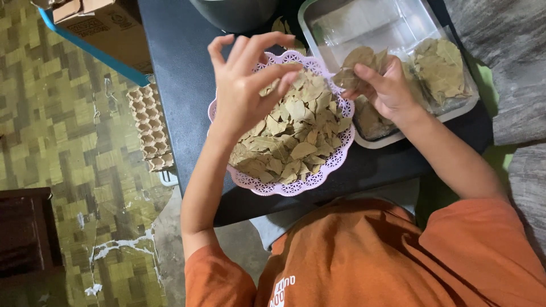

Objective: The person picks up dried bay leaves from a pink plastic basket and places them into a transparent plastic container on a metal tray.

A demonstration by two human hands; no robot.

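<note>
Flooring of worn olive-patterned vinyl (68, 148) filled the left of my remote view, and beside it stood a dark rectangular table top (182, 85) that carried the work. I noted an orange short-sleeved shirt (364, 256) on the person at the lower edge. On the table's far right lay a shallow rectangular metal tray (455, 111) holding clear plastic bags, one of them packed with dried leaves (441, 68). A round lilac plastic basket with a lace-cut rim (296, 187) sat at the table's centre, touching the tray's near corner, heaped with pale green-brown dried bay leaves (296, 131). A cardboard box with a blue strip (96, 25) stood at the upper left, and a brown pulp egg tray (149, 128) lay on the floor against the table's left edge. A grey rounded pot base (233, 14) showed at the top.

I recorded the left hand (244, 85) raised over the basket, fingers spread and loosely curled, holding nothing that I could see. The right hand (387, 88) hovered over the tray's near-left corner, fingers pressed together, pinching a small bunch of dried leaves (358, 62).
</note>
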